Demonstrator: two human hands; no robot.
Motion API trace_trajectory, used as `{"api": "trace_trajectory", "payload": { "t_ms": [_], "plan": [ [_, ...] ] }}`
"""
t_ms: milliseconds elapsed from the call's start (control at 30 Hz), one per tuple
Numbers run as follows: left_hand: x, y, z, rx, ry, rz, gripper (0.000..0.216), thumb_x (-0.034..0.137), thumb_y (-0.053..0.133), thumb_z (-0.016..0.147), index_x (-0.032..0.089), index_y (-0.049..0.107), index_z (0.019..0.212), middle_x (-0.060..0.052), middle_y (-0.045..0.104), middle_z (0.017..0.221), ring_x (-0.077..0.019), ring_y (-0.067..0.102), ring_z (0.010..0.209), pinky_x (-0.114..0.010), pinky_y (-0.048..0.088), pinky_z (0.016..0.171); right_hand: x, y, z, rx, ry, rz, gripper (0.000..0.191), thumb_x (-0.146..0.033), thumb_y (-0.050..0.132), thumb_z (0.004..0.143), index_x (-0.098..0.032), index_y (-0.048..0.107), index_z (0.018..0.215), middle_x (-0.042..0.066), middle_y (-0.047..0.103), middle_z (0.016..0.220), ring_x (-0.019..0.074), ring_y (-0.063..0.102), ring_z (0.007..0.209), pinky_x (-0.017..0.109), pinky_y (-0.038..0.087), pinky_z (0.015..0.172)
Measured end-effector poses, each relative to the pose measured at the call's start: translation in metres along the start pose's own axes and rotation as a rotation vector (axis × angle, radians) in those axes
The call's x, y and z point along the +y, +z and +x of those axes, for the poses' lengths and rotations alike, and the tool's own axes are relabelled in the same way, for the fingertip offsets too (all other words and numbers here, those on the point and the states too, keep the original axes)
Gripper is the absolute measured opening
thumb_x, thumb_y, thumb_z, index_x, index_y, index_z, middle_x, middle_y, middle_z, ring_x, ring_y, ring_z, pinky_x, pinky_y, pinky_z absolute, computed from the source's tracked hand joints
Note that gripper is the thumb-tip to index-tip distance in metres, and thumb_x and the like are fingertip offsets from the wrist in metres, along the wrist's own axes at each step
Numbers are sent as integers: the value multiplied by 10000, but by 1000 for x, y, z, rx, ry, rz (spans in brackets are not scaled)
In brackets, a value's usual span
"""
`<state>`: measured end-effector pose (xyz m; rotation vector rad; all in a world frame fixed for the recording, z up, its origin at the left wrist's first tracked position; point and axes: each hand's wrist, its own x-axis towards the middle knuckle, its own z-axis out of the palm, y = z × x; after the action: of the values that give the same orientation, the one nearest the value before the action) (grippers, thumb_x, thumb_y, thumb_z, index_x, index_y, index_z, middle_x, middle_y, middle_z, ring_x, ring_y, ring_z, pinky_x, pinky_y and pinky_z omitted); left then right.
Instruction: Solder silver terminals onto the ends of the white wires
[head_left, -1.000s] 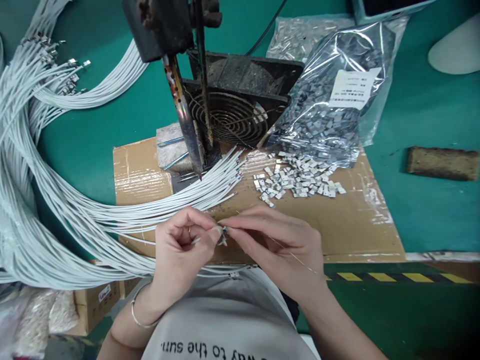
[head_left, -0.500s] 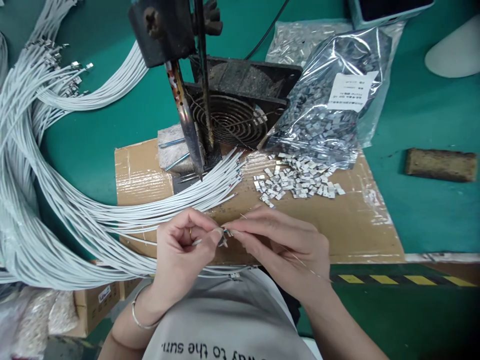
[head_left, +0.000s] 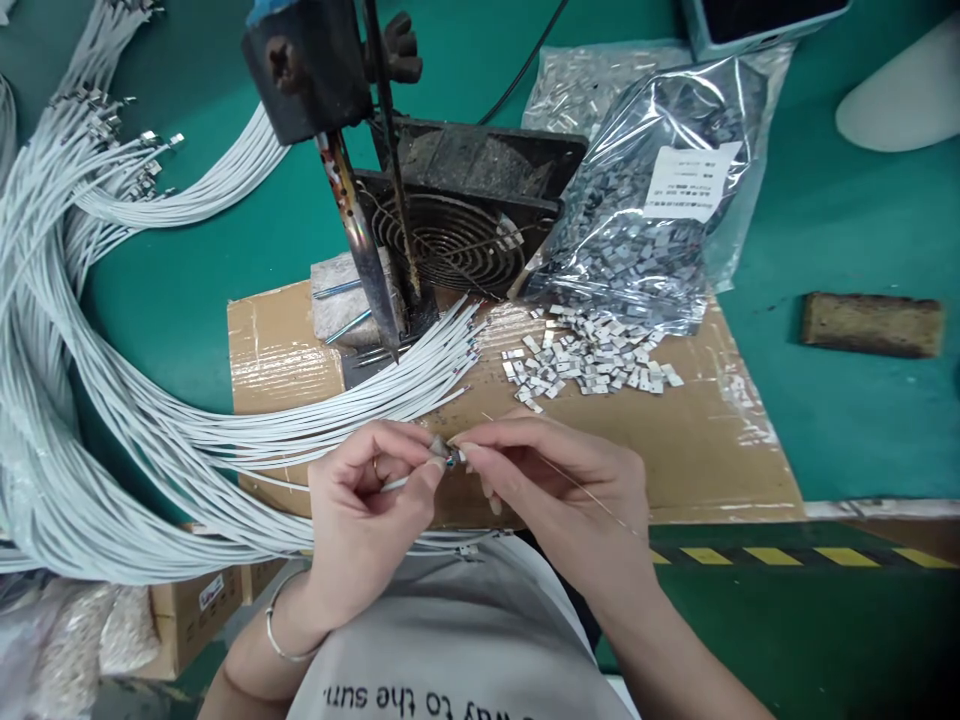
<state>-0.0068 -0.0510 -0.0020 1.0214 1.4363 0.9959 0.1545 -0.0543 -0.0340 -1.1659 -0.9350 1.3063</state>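
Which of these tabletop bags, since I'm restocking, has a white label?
The shiny bag nearer the right hand; its white label faces up, while the clear bag behind shows none.

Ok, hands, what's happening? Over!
Left fingers pinching thin white cable. Right fingers on small silvery metal piece at its end. Dark pointed metal rod clear of both.

Held piece [head_left: 454,457] partly hidden, too small to tell; label [head_left: 691,182] illegible.

Cables [head_left: 367,403] L of conns [head_left: 600,355]
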Motion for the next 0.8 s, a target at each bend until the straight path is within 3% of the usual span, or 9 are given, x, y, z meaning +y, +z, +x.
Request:
{"api": "trace_trajectory", "payload": {
  "t_ms": [200, 633, 733, 800],
  "plan": [
    [5, 2, 0, 37, -58, 20, 143, 74, 810, 812, 165, 739, 726, -34, 774, 826, -42, 504, 519, -136, 383, 455, 0, -2, 0, -4, -25, -54, 122, -172, 818, 933, -267, 886, 897, 17, 777, 752, 132, 619, 558, 247, 513, 482],
    [2, 0, 3, -20, -35, 12, 154, 61, 784, 823, 174, 732, 731, -23, 792, 836, -32, 503, 486, -127, 374, 430, -3, -4, 2, -40, -46, -75, 172, -121, 799, 925, -272, 875, 892, 1, 752, 766, 125, 596, 575, 244, 462, 476],
    [4, 2, 6, -9, -37, 10, 152, 61, 796, 794, 173, 733, 713, -27, 793, 825, -54, 562, 531, -130, 394, 446, 1, -8, -1, -48, -134, -195, 189, -201, 695, 1046, -274, 870, 1048, 23, 724, 825, 161, 622, 678, 294, 523, 591],
    [4, 4, 9, 10, -37, 10, 150, 60, 808, 768, 172, 735, 701, -30, 796, 821, -61, 566, 545, -136, 387, 451, 4, -11, -4, -51, -189, -261, 304, -271, 542, 1139, -275, 834, 1222, 41, 675, 870, 186, 621, 760, 330, 533, 672]
  ]
}}
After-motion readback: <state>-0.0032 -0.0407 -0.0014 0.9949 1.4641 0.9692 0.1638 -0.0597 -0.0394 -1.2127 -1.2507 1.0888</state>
